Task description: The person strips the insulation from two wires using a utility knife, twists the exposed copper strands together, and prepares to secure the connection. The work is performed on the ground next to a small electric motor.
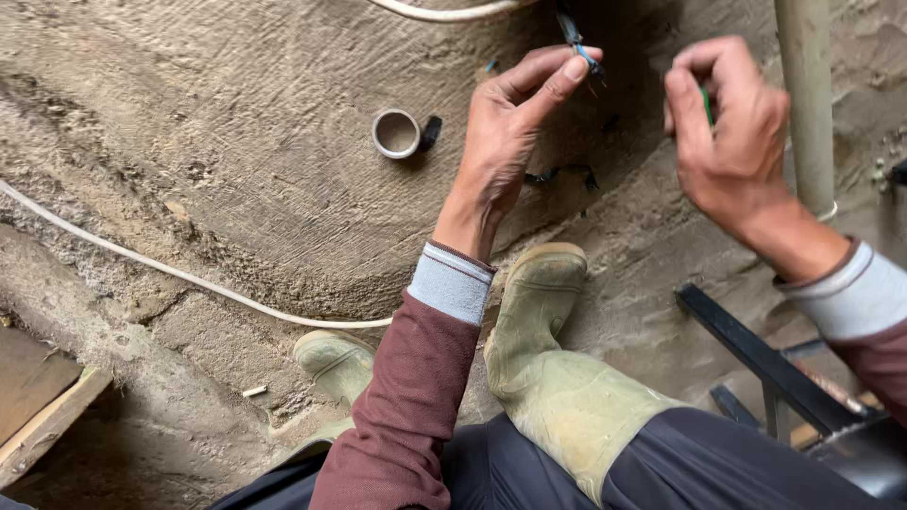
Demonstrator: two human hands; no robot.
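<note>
From the head view, my left hand (505,132) pinches a thin blue wire (578,42) between thumb and forefinger, up and to the right of the tape roll (396,133) on the dirt floor (236,113); my right hand (727,127), farther right of the roll, curls closed round a small green-tipped thing (707,102), too hidden to identify; my pale rubber boot (543,321) rests below the roll, a white cable (170,272) down to its left.

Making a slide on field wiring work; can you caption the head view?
Left hand pinches a thin wire above the dirt floor; right hand grips something green.
</note>
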